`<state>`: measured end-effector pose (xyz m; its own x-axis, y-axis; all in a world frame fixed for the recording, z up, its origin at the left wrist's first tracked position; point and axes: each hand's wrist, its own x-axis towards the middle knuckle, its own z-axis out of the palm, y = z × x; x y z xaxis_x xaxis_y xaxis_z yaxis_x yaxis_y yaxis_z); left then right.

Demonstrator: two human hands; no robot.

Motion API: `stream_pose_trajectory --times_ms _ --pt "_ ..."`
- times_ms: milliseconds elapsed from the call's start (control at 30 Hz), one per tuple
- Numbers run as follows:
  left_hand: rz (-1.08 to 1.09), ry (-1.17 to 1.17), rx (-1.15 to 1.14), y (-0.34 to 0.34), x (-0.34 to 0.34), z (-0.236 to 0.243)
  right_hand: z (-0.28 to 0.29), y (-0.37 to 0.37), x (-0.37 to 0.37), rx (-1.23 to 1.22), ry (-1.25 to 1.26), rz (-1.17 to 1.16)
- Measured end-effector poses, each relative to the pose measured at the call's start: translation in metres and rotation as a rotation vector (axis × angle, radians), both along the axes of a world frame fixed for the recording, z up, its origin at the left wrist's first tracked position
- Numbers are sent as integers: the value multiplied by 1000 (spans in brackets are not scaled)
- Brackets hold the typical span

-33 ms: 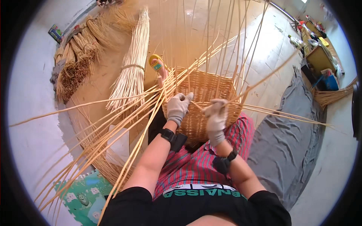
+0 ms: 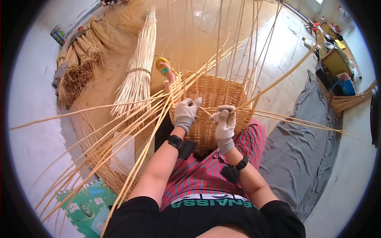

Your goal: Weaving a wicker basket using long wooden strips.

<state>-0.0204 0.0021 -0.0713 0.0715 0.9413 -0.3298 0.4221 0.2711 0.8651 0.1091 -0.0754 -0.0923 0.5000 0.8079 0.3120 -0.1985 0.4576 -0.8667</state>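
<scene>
A partly woven wicker basket (image 2: 217, 89) rests tilted in my lap, with tall upright rods (image 2: 219, 39) rising from its far side. My left hand (image 2: 185, 114), in a pale glove, is closed at the basket's left part, thumb pressed against an upright rod where the weave meets it. My right hand (image 2: 224, 126), also gloved, is closed with thumb and fingers around a wicker rod (image 2: 283, 76). That rod reaches from the weave between my hands out to the upper right. My left fingertips are partly hidden.
Many loose rods (image 2: 131, 121) fan out leftward from the basket. A tied bundle of pale rods (image 2: 139, 59) and darker bundles (image 2: 81, 59) lie at the far left. A grey cloth (image 2: 295, 150) spreads at right. A cluttered cabinet (image 2: 337, 63) stands at the far right.
My right hand has shifted slightly down and left, its blurred fingers now settled with the thumb up on the rod. The rod's long end has swung slightly. My left hand stays nearly in place.
</scene>
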Motion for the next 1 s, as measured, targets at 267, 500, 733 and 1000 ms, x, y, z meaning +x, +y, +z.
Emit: stream_pose_trajectory --times_ms 267,500,733,1000 --pt "-219 185 465 0 24 -57 2 -38 99 -416 163 -171" --pt "-346 113 84 -4 67 -37 91 103 93 -135 -1237 -413" --pt "-364 136 31 -7 65 -16 -20 -29 145 -199 -82 -403" --pt "-133 237 291 12 93 8 29 -53 106 90 7 -56"
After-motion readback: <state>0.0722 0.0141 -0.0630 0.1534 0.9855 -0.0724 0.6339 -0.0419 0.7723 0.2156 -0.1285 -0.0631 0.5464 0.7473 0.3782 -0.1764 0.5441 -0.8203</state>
